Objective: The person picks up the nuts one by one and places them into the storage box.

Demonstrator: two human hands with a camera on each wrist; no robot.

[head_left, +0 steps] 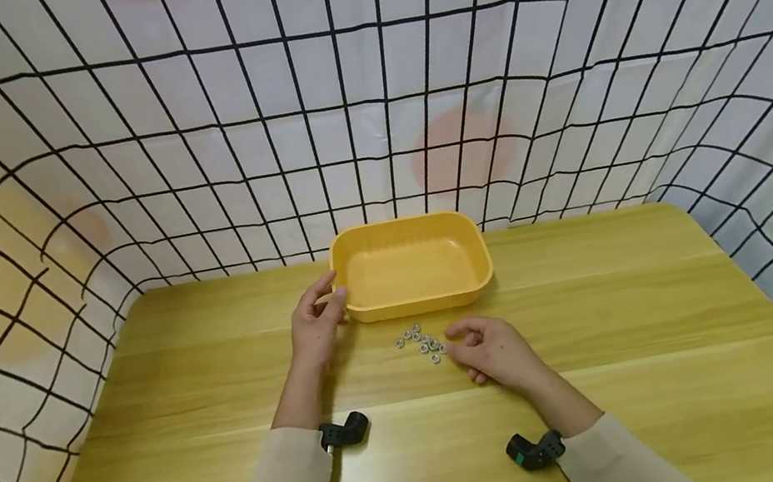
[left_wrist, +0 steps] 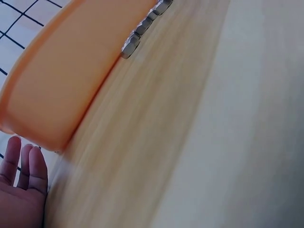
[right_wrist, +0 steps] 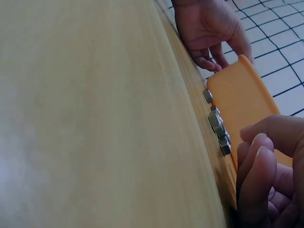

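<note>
A yellow plastic bin (head_left: pixel 415 306), orange in the wrist views, stands at the back of the wooden table. At its left end is my left hand (head_left: pixel 314 324), fingertips right at the rim; the left wrist view shows several fingers (left_wrist: pixel 37 172) nearly straight beside the bin's corner. Several metal hex nuts (head_left: pixel 425 339) lie in a loose cluster before the bin. Just right of them is my right hand (head_left: pixel 493 349), palm down with loosely bent fingers. Nothing shows between its fingers (right_wrist: pixel 259 175) in the right wrist view, where the nuts (right_wrist: pixel 216 122) stand beyond them.
Black wire mesh (head_left: pixel 364 101) backed by pale sheeting encloses the table's back and sides. The wooden tabletop (head_left: pixel 674 330) spreads around both arms. Black wrist cameras (head_left: pixel 344 431) are strapped at both sleeves.
</note>
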